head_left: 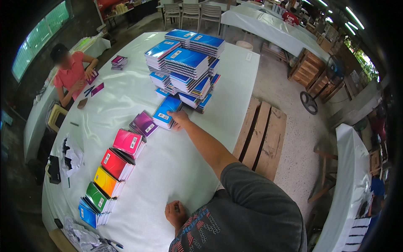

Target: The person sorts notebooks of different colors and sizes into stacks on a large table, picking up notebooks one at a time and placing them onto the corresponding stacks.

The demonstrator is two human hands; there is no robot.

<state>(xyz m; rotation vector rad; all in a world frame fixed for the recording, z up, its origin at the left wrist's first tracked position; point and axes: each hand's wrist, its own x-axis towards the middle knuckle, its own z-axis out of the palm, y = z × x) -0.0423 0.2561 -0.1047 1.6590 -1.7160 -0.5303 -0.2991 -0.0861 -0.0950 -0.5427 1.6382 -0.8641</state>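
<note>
Blue notebooks (164, 109) in a low stack sat on the broad white table (159, 172), with our right hand (180, 119) against their near right corner. Across the table, by its left edge, we saw a person in a pink top (76, 67). Just beyond the low stack rose a tall pile (187, 59) of more blue-covered notebooks; we could not tell whether the two touched. To the left and toward us ran a row of bundles: purple (144, 124) right beside the low stack, then pink (127, 140), red (114, 163), yellow (105, 180), green (97, 196) and light blue (88, 216). Our right hand gripped the low stack, thumb on the top cover, the other fingers mostly hidden from us. Our left hand (176, 213) lay well apart from it, close to our body, its fingers curled; we could not tell whether they enclosed anything.
</note>
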